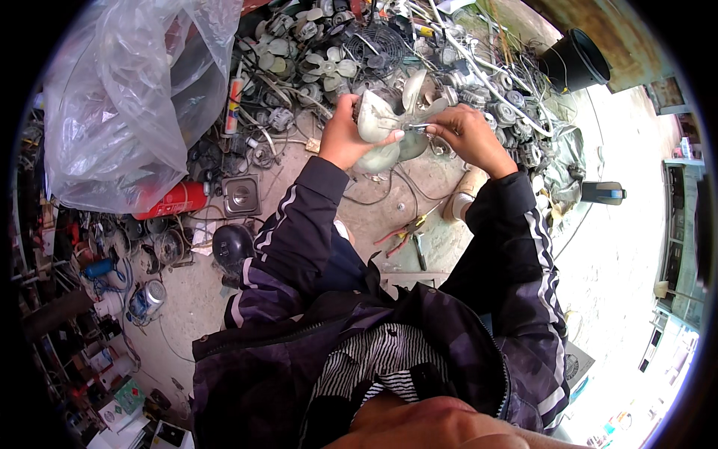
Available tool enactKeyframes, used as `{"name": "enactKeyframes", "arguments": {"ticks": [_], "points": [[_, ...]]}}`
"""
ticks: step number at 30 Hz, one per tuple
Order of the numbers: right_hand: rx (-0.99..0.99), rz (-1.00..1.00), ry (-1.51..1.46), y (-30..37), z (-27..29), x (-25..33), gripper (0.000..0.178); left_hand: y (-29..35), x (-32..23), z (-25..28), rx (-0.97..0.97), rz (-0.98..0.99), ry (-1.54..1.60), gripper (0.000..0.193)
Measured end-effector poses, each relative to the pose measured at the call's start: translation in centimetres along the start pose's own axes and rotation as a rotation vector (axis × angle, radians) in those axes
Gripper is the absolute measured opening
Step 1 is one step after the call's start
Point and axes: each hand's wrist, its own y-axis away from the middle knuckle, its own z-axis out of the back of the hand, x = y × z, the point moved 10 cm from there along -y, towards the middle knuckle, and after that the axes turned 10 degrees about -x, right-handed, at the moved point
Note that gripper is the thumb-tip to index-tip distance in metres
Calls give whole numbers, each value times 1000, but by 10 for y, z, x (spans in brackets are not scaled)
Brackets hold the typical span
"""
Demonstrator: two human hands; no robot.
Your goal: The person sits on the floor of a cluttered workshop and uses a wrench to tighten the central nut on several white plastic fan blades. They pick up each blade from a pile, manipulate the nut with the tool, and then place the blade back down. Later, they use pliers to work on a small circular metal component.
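A dusty, pale fan with several blades (374, 120) is held up above the concrete floor. My left hand (344, 141) is closed around its left side, with the thumb lying along the lower edge of a blade. At the middle of the fan, my right hand (473, 136) pinches a small, slim metal piece with thumb and fingertips; its kind is too small to tell. Blades and fingers partly hide the hub. Below the fan, pliers with red handles (400, 238) lie on the floor, beside a small tool with a dark handle (421, 253).
Beyond my hands spreads a heap of small motors, cables and fan parts (329, 69). A large clear plastic bag (134, 105) bulges at the left, over a red cylinder (179, 199). A metal lid (241, 194) lies nearby. At the far right is a black bucket (576, 61).
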Motion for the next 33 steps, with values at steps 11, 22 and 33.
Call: {"name": "enactKeyframes", "arguments": {"ticks": [11, 22, 33], "points": [[272, -703, -944, 25, -49, -9, 28, -4, -12, 1, -111, 135, 533, 37], [222, -816, -1212, 29, -72, 5, 29, 0, -11, -2, -159, 178, 568, 36], [257, -692, -916, 22, -63, -11, 28, 3, -10, -3, -171, 135, 525, 37]]}}
